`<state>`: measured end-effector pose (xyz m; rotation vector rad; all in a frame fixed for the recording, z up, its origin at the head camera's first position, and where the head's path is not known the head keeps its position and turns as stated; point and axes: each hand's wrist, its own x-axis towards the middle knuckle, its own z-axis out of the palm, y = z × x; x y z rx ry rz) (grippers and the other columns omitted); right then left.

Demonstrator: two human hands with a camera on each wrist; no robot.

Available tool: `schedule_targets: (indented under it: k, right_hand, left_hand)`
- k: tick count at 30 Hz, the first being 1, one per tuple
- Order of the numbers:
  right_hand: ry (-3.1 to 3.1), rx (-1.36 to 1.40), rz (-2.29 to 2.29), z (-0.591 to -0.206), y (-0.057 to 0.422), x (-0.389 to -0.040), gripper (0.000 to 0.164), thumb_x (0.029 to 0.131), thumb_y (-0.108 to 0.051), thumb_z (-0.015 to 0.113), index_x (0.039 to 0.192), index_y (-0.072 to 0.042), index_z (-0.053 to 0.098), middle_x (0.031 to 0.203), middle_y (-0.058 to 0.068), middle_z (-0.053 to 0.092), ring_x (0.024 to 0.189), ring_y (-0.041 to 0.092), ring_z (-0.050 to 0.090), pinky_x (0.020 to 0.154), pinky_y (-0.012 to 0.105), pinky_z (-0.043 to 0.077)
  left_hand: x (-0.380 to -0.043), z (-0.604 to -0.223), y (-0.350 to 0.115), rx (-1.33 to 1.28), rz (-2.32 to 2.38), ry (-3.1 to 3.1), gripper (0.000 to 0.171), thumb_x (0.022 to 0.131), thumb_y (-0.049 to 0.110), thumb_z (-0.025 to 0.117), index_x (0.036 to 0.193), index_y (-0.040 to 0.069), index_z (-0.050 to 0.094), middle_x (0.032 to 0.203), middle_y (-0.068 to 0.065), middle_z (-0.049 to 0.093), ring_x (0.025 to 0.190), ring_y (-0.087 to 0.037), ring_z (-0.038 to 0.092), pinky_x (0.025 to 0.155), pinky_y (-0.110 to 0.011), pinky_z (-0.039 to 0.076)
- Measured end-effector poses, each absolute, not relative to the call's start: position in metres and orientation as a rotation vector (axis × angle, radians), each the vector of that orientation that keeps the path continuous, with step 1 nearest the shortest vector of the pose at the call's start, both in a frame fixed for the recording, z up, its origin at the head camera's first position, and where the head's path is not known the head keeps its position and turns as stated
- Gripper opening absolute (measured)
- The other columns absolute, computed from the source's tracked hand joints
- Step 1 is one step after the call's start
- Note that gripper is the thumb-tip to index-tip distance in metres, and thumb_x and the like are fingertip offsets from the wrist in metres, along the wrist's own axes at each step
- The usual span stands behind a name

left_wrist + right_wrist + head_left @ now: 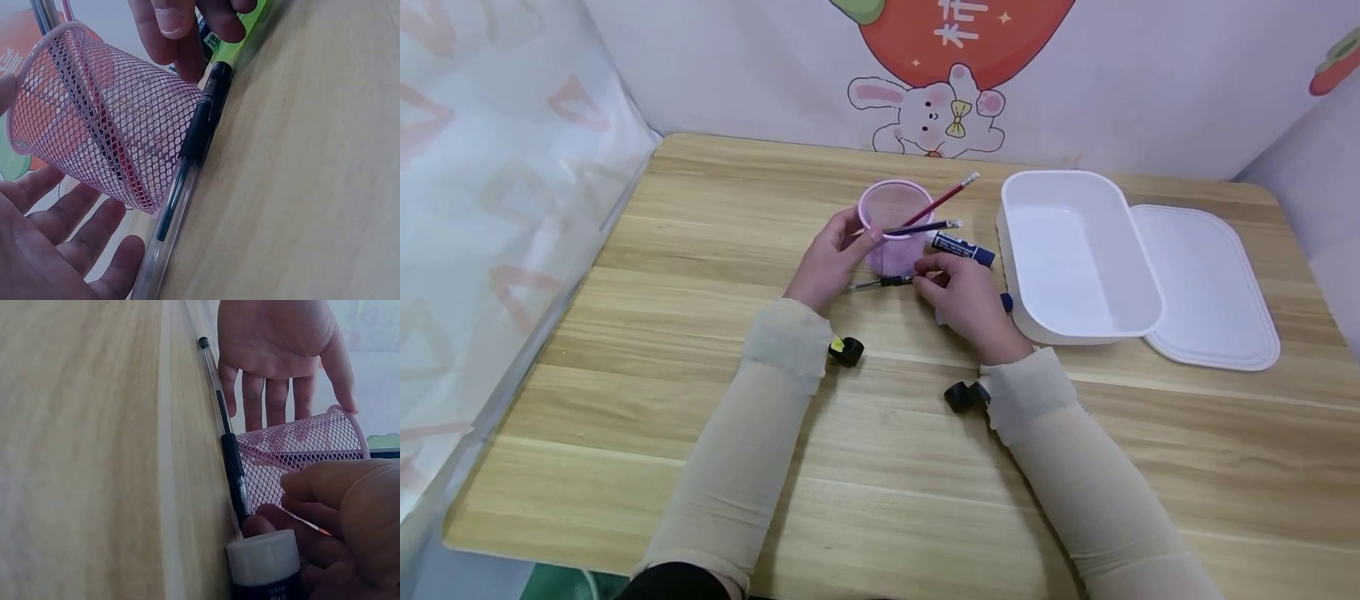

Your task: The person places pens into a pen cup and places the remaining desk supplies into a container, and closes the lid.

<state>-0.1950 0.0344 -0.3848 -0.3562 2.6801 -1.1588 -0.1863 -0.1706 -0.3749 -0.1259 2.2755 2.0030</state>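
My left hand holds a pink mesh pen cup, thumb at the rim and fingers along its far side. Two pencils lean in the cup, one red and one dark. On the table against its base lies a clear-barrelled gel pen with a black grip and cap. My right hand is at the pen's black end; a fingertip seems to touch it, while thumb and forefinger stand apart. Beside that hand lies a dark blue marker. A white-ended dark tube is partly under the hand.
A white plastic box stands right of my right hand, its flat lid beside it on the table. Something yellow-green lies beyond the pen. A printed cloth hangs behind the wooden table.
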Motion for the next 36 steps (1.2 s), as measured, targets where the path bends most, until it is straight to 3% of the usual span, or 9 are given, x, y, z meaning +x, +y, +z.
schedule_targets:
  k: [6, 16, 36]
  right_hand:
    - [2.69, -0.399, -1.052, -0.386, 0.033, -0.196, 0.03, 0.097, -0.021, 0.069, 0.126, -0.014, 0.069, 0.121, 0.004, 0.068, 0.102, 0.02, 0.061, 0.093, 0.039, 0.052]
    - [2.718, -0.455, -0.977, -0.387, 0.032, -0.197, 0.022, 0.095, -0.017, 0.071, 0.116, -0.012, 0.071, 0.106, 0.004, 0.07, 0.094, 0.02, 0.062, 0.087, 0.036, 0.053]
    - [2.689, -0.502, -0.925, -0.387, 0.035, -0.196, 0.025, 0.093, -0.014, 0.072, 0.117, -0.01, 0.072, 0.11, 0.004, 0.069, 0.096, 0.019, 0.061, 0.089, 0.036, 0.053]
  left_hand:
    - [-0.189, -0.38, -0.173, -0.126, 1.981, 2.313, 0.061, 0.098, 0.045, 0.063, 0.151, 0.023, 0.043, 0.15, 0.005, 0.049, 0.138, -0.014, 0.044, 0.116, -0.036, 0.034]
    - [-0.177, -0.358, -0.166, -0.129, 1.979, 2.288, 0.059, 0.102, 0.033, 0.06, 0.153, 0.012, 0.039, 0.154, -0.006, 0.046, 0.139, -0.019, 0.044, 0.117, -0.034, 0.034]
    - [-0.172, -0.348, -0.163, -0.139, 1.912, 2.313, 0.062, 0.101, 0.036, 0.06, 0.154, 0.011, 0.038, 0.155, -0.006, 0.044, 0.141, -0.02, 0.042, 0.116, -0.036, 0.034]
